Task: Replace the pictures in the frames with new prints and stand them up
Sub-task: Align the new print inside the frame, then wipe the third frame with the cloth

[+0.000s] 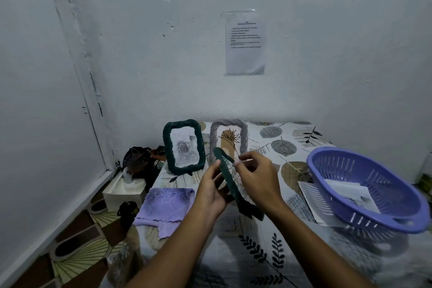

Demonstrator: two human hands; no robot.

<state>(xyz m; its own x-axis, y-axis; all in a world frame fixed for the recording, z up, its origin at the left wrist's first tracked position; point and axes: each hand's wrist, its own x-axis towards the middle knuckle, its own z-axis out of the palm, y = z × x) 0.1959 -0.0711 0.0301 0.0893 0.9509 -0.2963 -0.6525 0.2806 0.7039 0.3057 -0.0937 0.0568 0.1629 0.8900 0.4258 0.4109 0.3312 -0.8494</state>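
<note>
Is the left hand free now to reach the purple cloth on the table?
Probably not yet: the left hand holds the dark green frame together with the right hand. The purple cloth itself lies uncovered close beside it.

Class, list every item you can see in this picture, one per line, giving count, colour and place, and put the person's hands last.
Standing frames: two, dark green and grey, upright at the table's back.
Held frame: one, dark green, between both hands.
Basket: one, purple, right side, tilted, prints inside.
Prints: several, white, in and under the basket.
Cloth: one, purple, table's left edge.
Tissue box: one, white, left of the table.
Notice: one, white, on the wall.
Tablecloth: one, leaf-patterned.
Hands: left hand grips the held frame; right hand pinches at it.
</note>
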